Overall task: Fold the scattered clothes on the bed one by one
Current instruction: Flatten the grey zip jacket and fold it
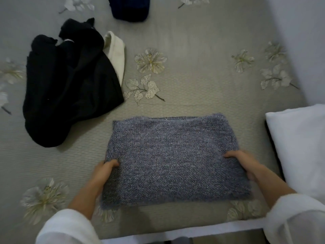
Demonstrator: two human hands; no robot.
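Left grip (105, 170) and right grip (244, 164) each pinched a side of the folded blue-grey knit sweater (168, 159), lower centre on the floral bed (193, 76); uneven lifting could've spilled its floppy layers.

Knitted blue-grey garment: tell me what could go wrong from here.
1. The left hand and right hand hold the folded knitted garment only at its side edges; if lifted, its middle may sag and the fold could open.
2. The white pillow lies close on the right; swinging the garment that way could bump and crumple it.
3. The garment's near edge is close to the bed edge; pulled nearer, it might slide off.
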